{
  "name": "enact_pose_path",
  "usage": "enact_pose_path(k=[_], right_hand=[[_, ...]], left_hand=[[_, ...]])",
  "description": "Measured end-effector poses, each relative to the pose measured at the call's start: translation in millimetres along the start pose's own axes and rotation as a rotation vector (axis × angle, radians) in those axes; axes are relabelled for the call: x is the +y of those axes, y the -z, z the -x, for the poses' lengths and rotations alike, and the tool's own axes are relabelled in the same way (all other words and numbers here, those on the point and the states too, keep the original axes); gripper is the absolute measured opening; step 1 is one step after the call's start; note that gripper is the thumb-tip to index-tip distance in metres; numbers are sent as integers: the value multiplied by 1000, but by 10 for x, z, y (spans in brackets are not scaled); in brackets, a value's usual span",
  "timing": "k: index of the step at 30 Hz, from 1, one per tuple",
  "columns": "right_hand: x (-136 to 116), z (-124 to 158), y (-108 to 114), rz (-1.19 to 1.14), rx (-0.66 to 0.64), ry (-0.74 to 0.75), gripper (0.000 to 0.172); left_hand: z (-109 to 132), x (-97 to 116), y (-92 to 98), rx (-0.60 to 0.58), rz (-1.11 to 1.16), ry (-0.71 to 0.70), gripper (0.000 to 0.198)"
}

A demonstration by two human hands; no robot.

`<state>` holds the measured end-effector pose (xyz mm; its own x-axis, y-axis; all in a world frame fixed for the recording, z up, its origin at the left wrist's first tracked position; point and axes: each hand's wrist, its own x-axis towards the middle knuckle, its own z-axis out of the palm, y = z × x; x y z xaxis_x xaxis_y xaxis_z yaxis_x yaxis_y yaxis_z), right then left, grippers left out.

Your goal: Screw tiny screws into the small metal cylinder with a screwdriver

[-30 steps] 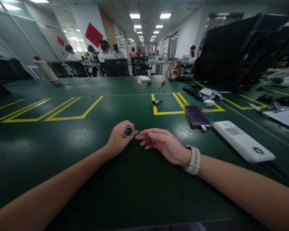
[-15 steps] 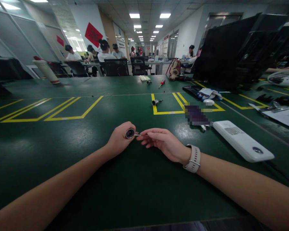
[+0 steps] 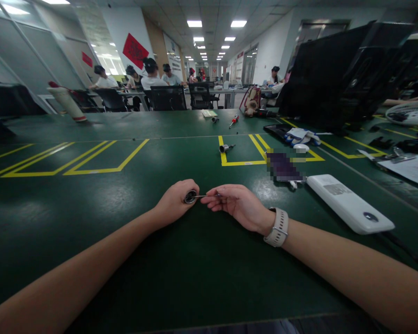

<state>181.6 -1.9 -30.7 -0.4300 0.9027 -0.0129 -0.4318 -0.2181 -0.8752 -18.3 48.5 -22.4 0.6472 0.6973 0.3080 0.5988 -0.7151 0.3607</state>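
- Near you, over the tabletop (image 3: 195, 273), your left hand (image 3: 174, 200) is clamped around one round metal cylinder (image 3: 190, 197); your right hand (image 3: 238, 206) lightly pinches one thin silver metal rod (image 3: 201, 196), reaching to its mouth.
- You seem to be working the rod there; the next move, I judge, calls for a steady cylinder.
- Farther, one silver cup-shaped metal piece (image 3: 224, 148), then one red-handled screwdriver (image 3: 234, 121).

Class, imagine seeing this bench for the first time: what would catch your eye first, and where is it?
Probably the left hand, near the middle, gripping a round metal part, with the right hand beside it holding a thin rod at the part's open end. Next might come the yellow tape outlines beyond them and the large white device lying at the right.
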Motion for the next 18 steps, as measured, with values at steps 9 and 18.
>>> enact_pose_path(k=[9, 18], right_hand=[[-21, 25, -92, 111, 127, 79, 19], [-15, 41, -75, 238, 237, 154, 20]], left_hand=[[-6, -16, -13, 11, -36, 61, 6], [-12, -35, -35, 21, -76, 113, 6]])
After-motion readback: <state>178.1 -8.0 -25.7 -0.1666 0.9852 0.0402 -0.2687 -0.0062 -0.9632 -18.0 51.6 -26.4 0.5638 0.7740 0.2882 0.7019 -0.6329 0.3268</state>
